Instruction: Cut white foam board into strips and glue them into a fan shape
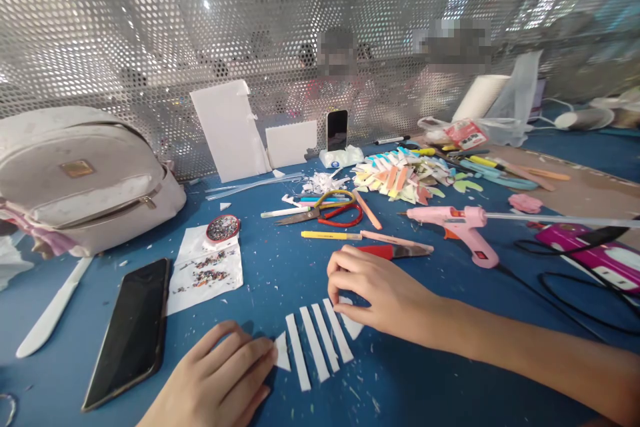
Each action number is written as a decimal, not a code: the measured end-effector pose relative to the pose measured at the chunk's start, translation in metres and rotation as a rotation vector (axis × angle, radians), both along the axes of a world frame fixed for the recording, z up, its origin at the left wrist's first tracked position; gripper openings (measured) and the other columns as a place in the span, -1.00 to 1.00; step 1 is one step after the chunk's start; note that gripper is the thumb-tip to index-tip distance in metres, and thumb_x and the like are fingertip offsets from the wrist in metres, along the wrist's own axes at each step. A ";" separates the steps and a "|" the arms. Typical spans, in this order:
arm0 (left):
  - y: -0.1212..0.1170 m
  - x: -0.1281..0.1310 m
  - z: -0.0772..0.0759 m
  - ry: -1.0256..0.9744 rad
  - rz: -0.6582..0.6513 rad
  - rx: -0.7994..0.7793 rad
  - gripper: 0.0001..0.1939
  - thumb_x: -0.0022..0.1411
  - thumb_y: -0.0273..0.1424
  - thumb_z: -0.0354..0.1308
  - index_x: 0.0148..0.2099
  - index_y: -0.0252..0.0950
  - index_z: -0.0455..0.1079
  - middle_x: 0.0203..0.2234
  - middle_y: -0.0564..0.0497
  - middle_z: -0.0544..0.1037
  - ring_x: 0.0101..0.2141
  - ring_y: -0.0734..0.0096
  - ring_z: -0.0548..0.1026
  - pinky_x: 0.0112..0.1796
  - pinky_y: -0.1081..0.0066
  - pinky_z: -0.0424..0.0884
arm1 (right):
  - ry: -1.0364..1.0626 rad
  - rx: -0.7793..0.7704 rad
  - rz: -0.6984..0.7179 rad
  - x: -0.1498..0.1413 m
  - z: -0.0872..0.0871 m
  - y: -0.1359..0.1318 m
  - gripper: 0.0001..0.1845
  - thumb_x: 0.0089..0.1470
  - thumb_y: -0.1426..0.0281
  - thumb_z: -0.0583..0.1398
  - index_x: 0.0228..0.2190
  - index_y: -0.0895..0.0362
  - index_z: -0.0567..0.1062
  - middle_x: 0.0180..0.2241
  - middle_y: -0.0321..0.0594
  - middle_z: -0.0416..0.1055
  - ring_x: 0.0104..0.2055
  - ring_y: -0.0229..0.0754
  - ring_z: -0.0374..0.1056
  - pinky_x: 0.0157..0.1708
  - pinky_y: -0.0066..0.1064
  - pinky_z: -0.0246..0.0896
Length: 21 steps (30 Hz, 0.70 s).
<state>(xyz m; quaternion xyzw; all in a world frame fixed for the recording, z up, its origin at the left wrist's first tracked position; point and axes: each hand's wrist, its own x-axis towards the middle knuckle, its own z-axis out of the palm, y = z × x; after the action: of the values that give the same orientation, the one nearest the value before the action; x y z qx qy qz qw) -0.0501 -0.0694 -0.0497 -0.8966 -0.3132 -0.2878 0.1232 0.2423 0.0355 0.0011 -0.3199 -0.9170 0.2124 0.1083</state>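
White strips point(299, 352), four in number, lie side by side on the near centre of the blue table point(410, 390). An angular white piece point(283, 355) flanks them at left, a second white piece point(354, 329) at right. Left hand point(213, 373): fingers together, fingertips at the left piece; grip cannot be determined. Right hand point(376, 287): fingers curled over the right piece; pinch cannot be determined. Pink glue gun point(457, 216) lies farther right.

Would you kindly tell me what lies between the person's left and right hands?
The head view shows four white strips lying there, flanked by two angular white pieces.
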 end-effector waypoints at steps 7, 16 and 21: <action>-0.001 0.002 0.003 -0.008 0.011 0.000 -0.67 0.50 -0.48 -0.09 -0.01 -0.31 0.53 -0.22 -0.02 0.63 -0.27 0.42 0.53 -0.05 0.34 0.45 | -0.017 -0.009 -0.002 -0.001 -0.002 0.000 -0.86 0.10 0.51 0.35 -0.35 0.10 0.48 -0.21 -0.26 0.39 -0.13 -0.12 0.31 -0.17 -0.32 0.22; 0.001 0.002 0.002 -0.023 0.000 -0.002 -0.68 0.51 -0.48 -0.08 -0.02 -0.33 0.54 -0.20 0.00 0.64 -0.26 0.41 0.53 -0.02 0.32 0.39 | 0.004 0.004 0.015 -0.001 -0.002 -0.001 -0.88 0.17 0.53 0.27 -0.39 0.10 0.48 -0.22 -0.25 0.39 -0.13 -0.15 0.31 -0.17 -0.34 0.24; 0.000 0.001 0.004 0.000 -0.007 -0.013 -0.68 0.50 -0.49 -0.07 0.00 -0.33 0.54 -0.17 0.00 0.64 -0.25 0.41 0.54 -0.03 0.33 0.43 | 0.011 0.011 0.011 0.002 0.004 -0.002 -0.85 0.15 0.57 0.26 -0.39 0.10 0.47 -0.23 -0.25 0.40 -0.14 -0.14 0.32 -0.17 -0.33 0.23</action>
<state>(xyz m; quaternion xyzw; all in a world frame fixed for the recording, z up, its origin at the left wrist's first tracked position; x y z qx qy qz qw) -0.0492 -0.0692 -0.0460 -0.8985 -0.3118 -0.2862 0.1163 0.2441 0.0334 0.0054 -0.3132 -0.9193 0.2095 0.1140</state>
